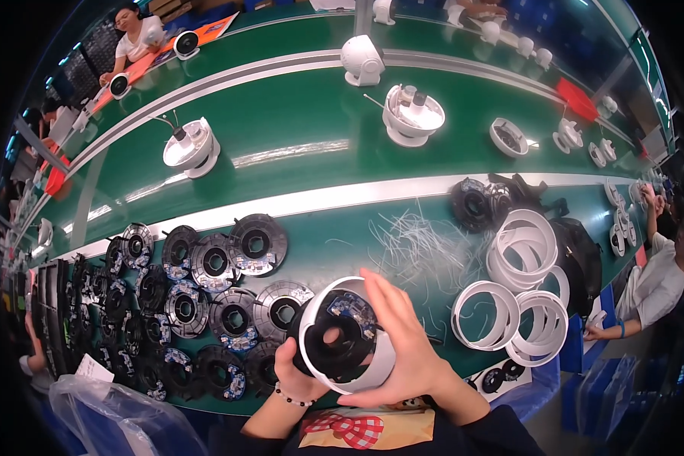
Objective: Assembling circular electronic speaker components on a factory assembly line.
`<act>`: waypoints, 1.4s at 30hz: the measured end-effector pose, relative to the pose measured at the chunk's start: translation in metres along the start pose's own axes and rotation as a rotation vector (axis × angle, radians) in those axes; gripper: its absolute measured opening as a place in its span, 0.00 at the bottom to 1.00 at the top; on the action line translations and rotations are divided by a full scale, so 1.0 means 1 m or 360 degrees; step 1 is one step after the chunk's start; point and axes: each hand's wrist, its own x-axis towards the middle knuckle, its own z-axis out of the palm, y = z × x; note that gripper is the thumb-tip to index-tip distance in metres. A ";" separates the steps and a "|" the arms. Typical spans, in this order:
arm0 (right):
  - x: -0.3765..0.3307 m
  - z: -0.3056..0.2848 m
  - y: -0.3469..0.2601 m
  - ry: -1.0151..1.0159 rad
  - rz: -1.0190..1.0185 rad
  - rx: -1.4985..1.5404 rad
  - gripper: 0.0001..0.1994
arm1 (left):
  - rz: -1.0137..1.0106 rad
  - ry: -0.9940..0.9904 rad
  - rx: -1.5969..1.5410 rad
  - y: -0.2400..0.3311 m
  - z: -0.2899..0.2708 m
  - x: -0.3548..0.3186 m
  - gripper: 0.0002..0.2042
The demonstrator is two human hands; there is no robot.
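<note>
In front of my body I hold a white plastic ring housing [386,363] with a black round part inside it that carries a small blue circuit board [349,310]. My right hand [409,342] wraps the ring's right side, fingers along the top edge and thumb below. My left hand [298,374], with a beaded bracelet at the wrist, grips the lower left side, where the black part sticks out past the ring. Some left fingers are hidden behind it. Close by on the left lie several black discs with circuit boards [234,315].
Loose white rings [485,315] are stacked at right, beside a heap of clear thin strips [418,242]. Black parts [475,205] lie behind them. White half-assembled housings [192,152] stand on the green conveyor [281,125] beyond. A co-worker [653,281] sits at far right. Plastic bags hang at the front edge.
</note>
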 end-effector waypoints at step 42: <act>-0.010 0.054 -0.012 0.0256 0.0190 -0.0439 0.57 | -0.0243 0.0050 0.0277 0.005 -0.007 -0.002 0.47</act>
